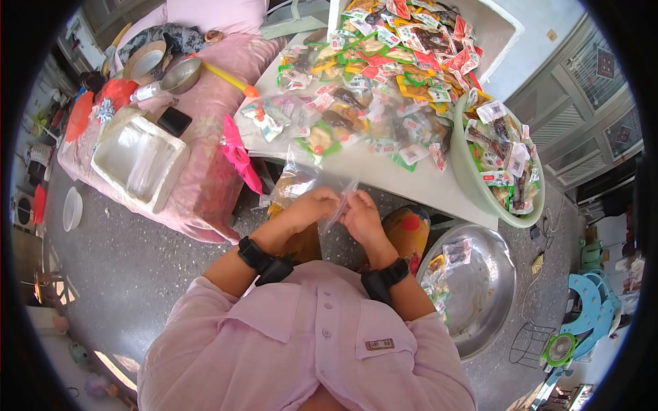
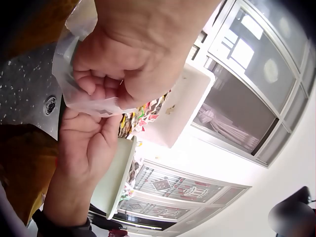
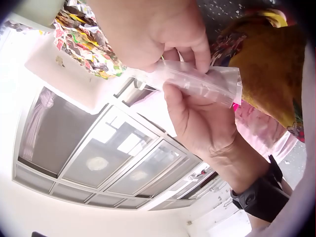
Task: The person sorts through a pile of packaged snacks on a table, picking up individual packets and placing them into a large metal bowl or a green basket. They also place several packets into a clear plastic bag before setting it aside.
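Note:
A clear plastic bag [image 1: 347, 194] is between my two hands in front of my chest, just off the table's near edge. My left hand [image 1: 312, 207] pinches one side of it with thumb and curled fingers. Opposite, the right hand [image 1: 362, 218] holds the other side close to the left fingertips. In the left wrist view the bag [image 2: 63, 64] spreads around the fingers as a translucent sheet. Seen from the right wrist, the bag [image 3: 217, 84] stretches in a flattened strip across the left palm. Its contents, if any, do not show.
A white table [image 1: 336, 164] bears a heap of small food packets [image 1: 411, 55] and loose clear bags. At its right stands a green tub [image 1: 460, 147] of packets, above a metal basin [image 1: 490, 301] on the floor. A foam box [image 1: 151, 147] sits on the pink bed at left.

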